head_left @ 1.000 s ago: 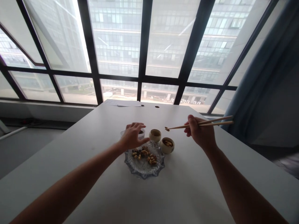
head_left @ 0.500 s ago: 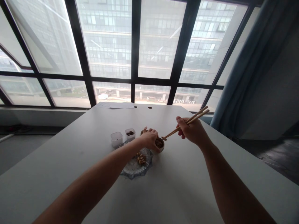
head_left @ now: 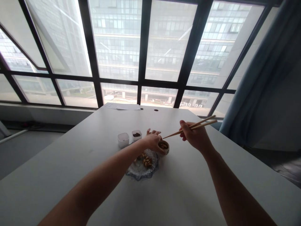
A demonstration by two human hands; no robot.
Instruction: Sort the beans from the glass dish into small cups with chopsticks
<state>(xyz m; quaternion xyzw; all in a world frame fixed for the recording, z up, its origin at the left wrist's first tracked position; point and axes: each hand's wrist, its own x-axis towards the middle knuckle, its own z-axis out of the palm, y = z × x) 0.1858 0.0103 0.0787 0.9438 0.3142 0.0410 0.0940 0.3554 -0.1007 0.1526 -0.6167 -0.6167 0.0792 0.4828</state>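
Note:
My left hand reaches over a scalloped glass plate and grips the side of a small round cup with brown pieces inside. Walnut pieces lie on the plate. In my right hand are two wooden chopsticks, held closed, with their tips together just above the cup's far rim. Nothing can be made out between the tips.
Two small clear containers stand behind the plate: one with little visible inside, the other with dark pieces. Papers lie at the white table's far edge, before the windows. A blue curtain hangs at right.
The cup has tipped back more upright in my left hand. A brown piece that was at the chopstick tips is no longer seen there. The view has shifted slightly left.

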